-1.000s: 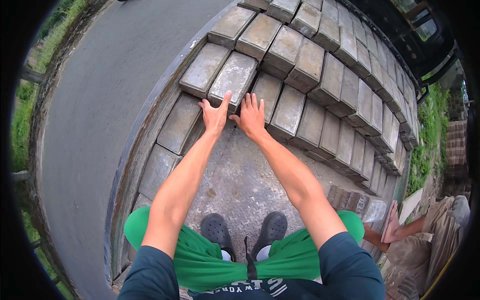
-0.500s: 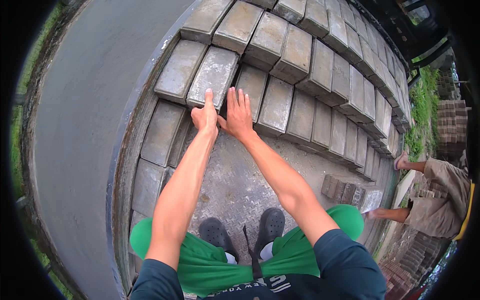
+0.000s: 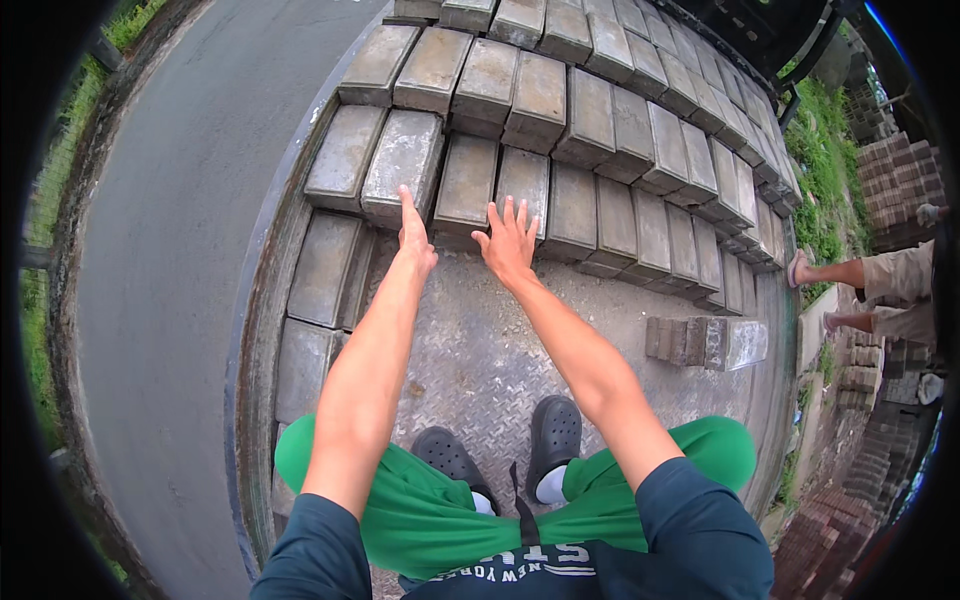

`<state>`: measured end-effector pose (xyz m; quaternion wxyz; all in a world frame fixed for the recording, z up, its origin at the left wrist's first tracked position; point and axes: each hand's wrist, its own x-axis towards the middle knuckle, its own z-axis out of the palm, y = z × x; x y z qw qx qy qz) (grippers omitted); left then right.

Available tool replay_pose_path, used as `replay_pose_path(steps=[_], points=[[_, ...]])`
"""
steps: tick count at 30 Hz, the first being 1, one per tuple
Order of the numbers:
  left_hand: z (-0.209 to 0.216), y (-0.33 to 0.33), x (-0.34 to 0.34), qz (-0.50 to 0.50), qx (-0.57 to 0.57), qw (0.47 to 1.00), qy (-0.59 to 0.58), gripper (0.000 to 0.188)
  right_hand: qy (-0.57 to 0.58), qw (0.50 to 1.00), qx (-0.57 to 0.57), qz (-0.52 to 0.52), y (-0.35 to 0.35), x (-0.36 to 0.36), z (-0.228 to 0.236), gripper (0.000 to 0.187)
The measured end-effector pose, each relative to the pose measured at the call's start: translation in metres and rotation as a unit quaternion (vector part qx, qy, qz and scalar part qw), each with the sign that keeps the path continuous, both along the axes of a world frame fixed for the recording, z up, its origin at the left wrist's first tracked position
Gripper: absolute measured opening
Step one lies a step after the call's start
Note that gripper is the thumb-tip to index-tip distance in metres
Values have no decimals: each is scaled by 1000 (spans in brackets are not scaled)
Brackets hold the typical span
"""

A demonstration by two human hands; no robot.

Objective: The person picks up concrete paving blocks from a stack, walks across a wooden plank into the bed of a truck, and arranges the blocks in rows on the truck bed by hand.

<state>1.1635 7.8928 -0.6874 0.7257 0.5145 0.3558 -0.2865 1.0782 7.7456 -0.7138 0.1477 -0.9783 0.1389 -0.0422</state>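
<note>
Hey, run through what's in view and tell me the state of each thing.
Whitish block: lying flat
Left hand: seen edge-on near that block, grip unclear
Right hand: open, fingers spread
Stacked blocks: packed in stepped tiers
Patterned floor: dirty
Short block row: apart from the stack
Clogs: worn

1. The blocks [image 3: 536, 92] are grey, with brown smudges.
2. One block [image 3: 404, 150] has white speckles on top.
3. The metal floor [image 3: 480, 345] is grey with a criss-cross pattern.
4. The pants [image 3: 425, 508] are bright green, with a black string [image 3: 526, 522].
5. The shirt [image 3: 695, 520] is dark blue with white letters [image 3: 540, 562].
6. The shoes [image 3: 555, 430] are dark grey; the socks [image 3: 551, 487] are white.
7. The grass [image 3: 818, 165] is green.
</note>
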Motion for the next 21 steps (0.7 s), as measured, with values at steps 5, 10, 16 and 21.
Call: replay_pose_path(steps=[5,10,16,21], points=[[-13,-16,6,42,-143,987,59,152,-7,999,14,49,-19,4,-6,51],[-10,-20,9,83,-106,990,51,157,-1,997,-14,79,-15,10,-4,46],[0,-44,10,129,-86,987,50,143,-15,996,-28,80,-15,9,-9,43],[10,-43,6,144,-86,985,49,142,-24,996,-12,84,-13,5,-10,42]])
